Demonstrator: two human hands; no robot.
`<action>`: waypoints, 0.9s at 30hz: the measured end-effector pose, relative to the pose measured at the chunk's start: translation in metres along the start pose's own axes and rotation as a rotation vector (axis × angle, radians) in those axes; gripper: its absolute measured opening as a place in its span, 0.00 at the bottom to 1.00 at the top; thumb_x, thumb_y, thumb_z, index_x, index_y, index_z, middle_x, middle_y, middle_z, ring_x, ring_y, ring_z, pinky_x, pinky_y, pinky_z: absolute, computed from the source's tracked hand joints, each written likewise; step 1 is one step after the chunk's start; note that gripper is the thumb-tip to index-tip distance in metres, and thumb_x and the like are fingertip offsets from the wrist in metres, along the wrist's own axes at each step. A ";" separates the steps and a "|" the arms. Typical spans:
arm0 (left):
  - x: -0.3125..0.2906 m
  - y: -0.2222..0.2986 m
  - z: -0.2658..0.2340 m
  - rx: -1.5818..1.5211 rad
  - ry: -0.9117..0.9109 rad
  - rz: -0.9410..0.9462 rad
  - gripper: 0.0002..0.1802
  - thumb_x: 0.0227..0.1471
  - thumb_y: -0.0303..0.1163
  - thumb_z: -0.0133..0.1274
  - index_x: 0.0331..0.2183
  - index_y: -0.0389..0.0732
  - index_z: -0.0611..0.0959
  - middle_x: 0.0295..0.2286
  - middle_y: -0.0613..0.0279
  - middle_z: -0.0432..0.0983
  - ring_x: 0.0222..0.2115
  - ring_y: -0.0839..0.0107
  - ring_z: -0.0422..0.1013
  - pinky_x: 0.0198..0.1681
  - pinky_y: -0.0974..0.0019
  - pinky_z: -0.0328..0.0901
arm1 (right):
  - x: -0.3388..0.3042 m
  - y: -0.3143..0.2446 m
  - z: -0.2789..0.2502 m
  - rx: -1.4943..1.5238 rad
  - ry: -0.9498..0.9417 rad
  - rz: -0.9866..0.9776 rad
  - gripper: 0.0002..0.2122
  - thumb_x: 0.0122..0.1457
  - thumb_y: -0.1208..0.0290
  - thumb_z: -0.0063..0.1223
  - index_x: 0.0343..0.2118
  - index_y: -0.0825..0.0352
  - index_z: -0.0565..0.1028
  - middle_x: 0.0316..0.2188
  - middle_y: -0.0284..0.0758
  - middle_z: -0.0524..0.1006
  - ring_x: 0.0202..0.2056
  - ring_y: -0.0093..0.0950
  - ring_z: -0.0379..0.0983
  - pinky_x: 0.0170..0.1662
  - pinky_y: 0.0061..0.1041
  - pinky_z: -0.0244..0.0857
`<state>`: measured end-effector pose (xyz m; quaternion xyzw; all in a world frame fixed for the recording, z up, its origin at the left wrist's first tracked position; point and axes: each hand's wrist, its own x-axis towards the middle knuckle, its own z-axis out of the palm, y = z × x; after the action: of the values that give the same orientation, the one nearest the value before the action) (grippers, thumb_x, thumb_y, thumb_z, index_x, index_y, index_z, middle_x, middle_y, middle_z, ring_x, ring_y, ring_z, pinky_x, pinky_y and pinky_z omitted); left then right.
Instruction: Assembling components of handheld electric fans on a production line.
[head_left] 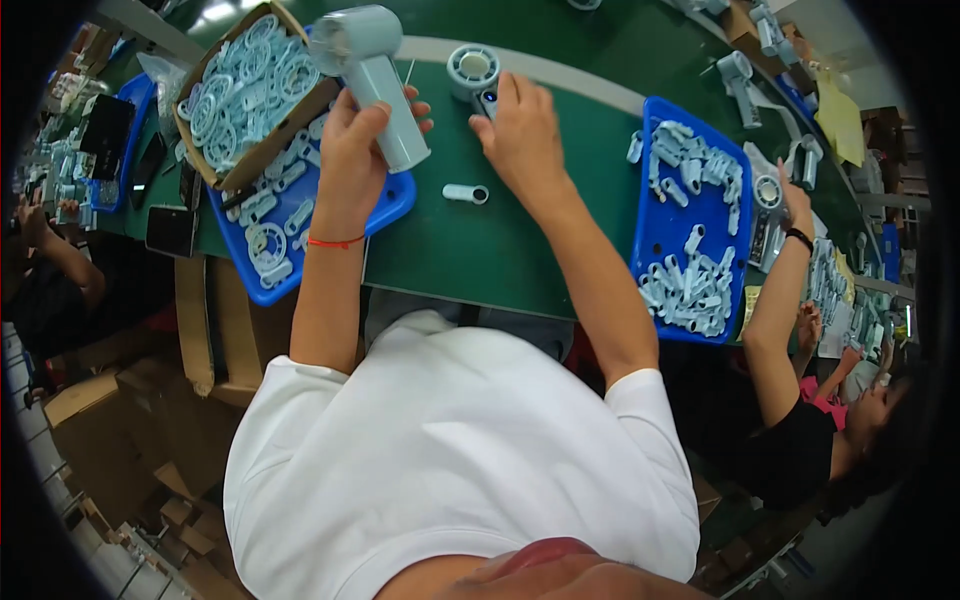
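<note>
Green tabletop (520,250) | left hand (352,150) holds fan (395,120) | any lettering too small

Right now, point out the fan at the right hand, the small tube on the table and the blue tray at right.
Fan (473,67), head view: round front.
Small tube (461,193), head view: mid-side.
Blue tray (667,222), head view: bare floor.

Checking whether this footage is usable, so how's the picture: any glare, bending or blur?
In the head view, fisheye distortion curves the pale strip and darkens the corners; bright glare patches whiten that view's top left; in the head view, the fan in the left hand reads clearly despite glossy highlights, while detail near the rim looks small and soft.
</note>
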<state>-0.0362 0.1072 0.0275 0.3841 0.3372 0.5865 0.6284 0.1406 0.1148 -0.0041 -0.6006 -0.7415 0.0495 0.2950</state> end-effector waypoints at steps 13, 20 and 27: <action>-0.072 -0.029 -0.003 -0.245 -0.271 -0.302 0.33 0.43 0.45 0.61 0.45 0.37 0.67 0.32 0.57 0.72 0.31 0.65 0.74 0.29 0.66 0.72 | -0.075 -0.005 -0.079 0.800 -0.552 0.417 0.23 0.53 0.77 0.49 0.53 0.61 0.61 0.32 0.36 0.72 0.26 0.28 0.75 0.25 0.24 0.69; -0.071 -0.045 0.004 -0.116 -0.350 -0.392 0.29 0.42 0.40 0.58 0.43 0.36 0.68 0.29 0.60 0.72 0.26 0.70 0.72 0.27 0.69 0.68 | -0.073 0.030 -0.098 0.878 -0.492 0.497 0.05 0.56 0.76 0.46 0.35 0.67 0.69 0.30 0.31 0.73 0.23 0.17 0.70 0.21 0.11 0.59; -0.073 0.023 0.024 0.929 -0.458 0.020 0.29 0.34 0.31 0.56 0.42 0.32 0.70 0.28 0.52 0.72 0.27 0.62 0.70 0.33 0.64 0.65 | 0.014 0.088 -0.079 0.415 -0.257 0.292 0.13 0.59 0.62 0.44 0.36 0.67 0.73 0.18 0.24 0.67 0.20 0.12 0.58 0.21 0.12 0.48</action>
<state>-0.0331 0.0327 0.0574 0.7443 0.4123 0.2818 0.4434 0.2538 0.1294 0.0286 -0.6164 -0.6526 0.3181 0.3050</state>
